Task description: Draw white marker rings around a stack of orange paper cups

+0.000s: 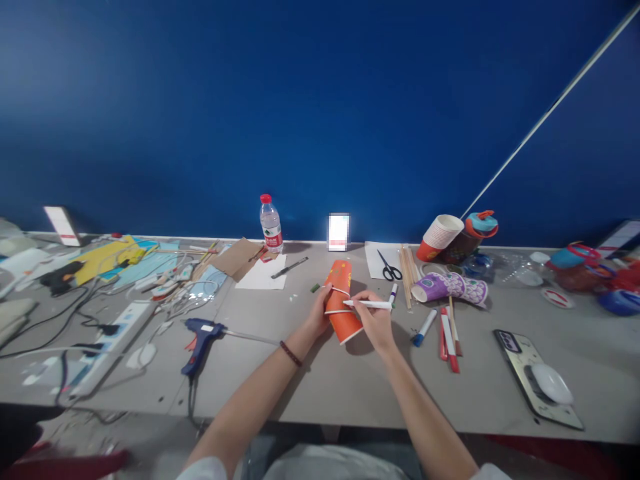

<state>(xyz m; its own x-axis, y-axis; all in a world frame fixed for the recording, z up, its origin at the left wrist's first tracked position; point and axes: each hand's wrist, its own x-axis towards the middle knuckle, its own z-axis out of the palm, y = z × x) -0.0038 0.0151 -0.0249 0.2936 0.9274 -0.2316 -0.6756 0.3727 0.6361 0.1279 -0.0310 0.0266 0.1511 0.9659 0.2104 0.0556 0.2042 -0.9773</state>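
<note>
Head view puts the work at the centre of the frame, where I see a row of orange paper cups [345,328], nested end to end and lying tilted, with their wide open end toward the lower right. On my feed the person's left hand [318,312] is closed around the left side of the cups. The right hand [376,325] pinches a white marker [377,305], its tip pointing left at a white cup rim; from here I can't quite tell whether the tip touches.

Just right of that hand, a blue-capped marker [426,327] lies on the table [345,393], with red markers [449,340] beside it. Above them, right of centre, I make out scissors [391,273] partly on white paper [373,259], wooden sticks [405,275], purple cups [451,288] on their side and a leaning stack of paper cups [442,235]. At lower right a white mouse [551,383] sits on a phone [511,342]. Left of centre I have a blue glue gun [201,339], and above it, near the wall [320,120], a red-capped water bottle [271,225].
</note>
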